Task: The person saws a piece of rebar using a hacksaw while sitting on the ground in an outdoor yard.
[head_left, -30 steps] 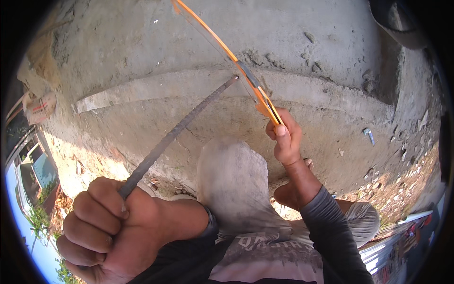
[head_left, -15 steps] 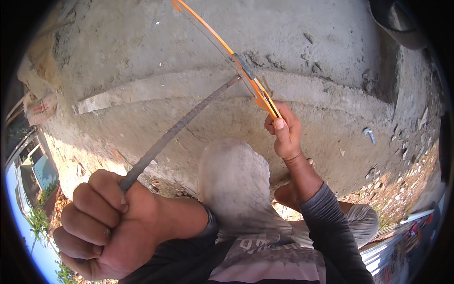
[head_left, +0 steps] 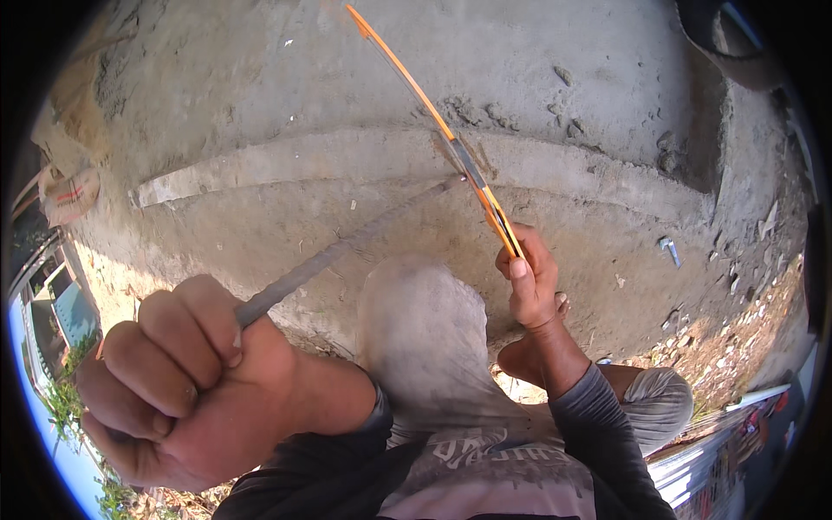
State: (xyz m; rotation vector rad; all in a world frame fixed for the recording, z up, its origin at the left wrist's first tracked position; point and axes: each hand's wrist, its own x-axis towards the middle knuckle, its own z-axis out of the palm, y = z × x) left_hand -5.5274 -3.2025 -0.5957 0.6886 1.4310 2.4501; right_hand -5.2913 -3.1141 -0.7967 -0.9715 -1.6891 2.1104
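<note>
My left hand [head_left: 195,381] is closed in a fist around a ribbed steel rebar [head_left: 347,245], which slants away to the right. The handle of an orange hacksaw [head_left: 468,165] is gripped in my right hand [head_left: 533,277], thumb along its top. Its frame points away and to the left, with a dark section partway along. The far tip of the rebar meets the hacksaw near that dark section; whether the blade touches it I cannot tell. My fingers hide the near end of the rebar.
A low, raised concrete strip [head_left: 312,158] crosses the grey concrete floor beyond my knee [head_left: 425,321]. A small blue-and-white scrap [head_left: 669,251] lies at right, near rubble [head_left: 719,347]. A sack [head_left: 71,198] stands far left, and a dark curved object [head_left: 737,56] far right.
The hacksaw has come nearer and slightly right with my right hand. The rebar's far end has dropped nearer and right, while my left fist has shifted a little left.
</note>
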